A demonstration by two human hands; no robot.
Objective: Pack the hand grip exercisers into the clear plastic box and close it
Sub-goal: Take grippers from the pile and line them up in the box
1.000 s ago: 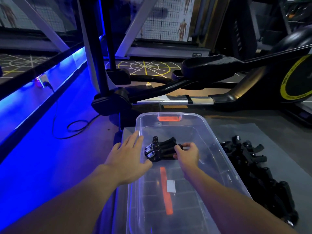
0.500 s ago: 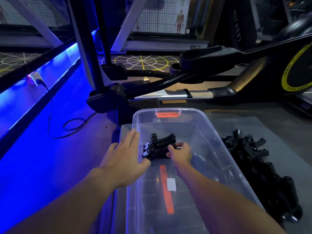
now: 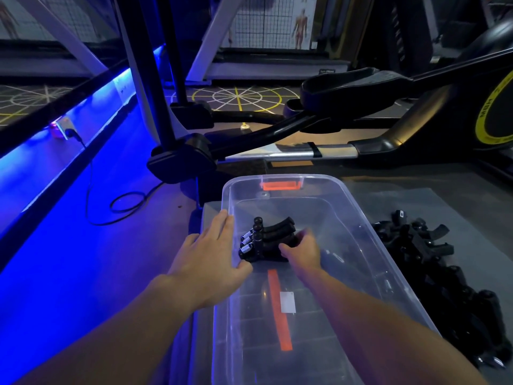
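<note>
A clear plastic box (image 3: 361,207) stands open on a grey mat. Inside it, near the left wall, lie a few black hand grip exercisers (image 3: 266,237) stacked side by side, their silver springs facing left. My left hand (image 3: 211,262) lies flat with straight fingers on the box's left rim. My right hand (image 3: 304,251) reaches into the box and curls its fingers over the handle ends of the stacked exercisers; the fingertips are blurred. A pile of several more black exercisers (image 3: 433,262) lies on the mat right of the box.
An elliptical trainer (image 3: 361,90) with black pedals and a metal rail stands just behind the box. A black cable (image 3: 125,204) loops on the blue-lit floor at the left. An orange latch (image 3: 280,186) shows on the box's far end.
My right hand stays on the exercisers and has nudged them slightly toward the left wall. My left hand has stayed on the rim. The camera has moved closer.
</note>
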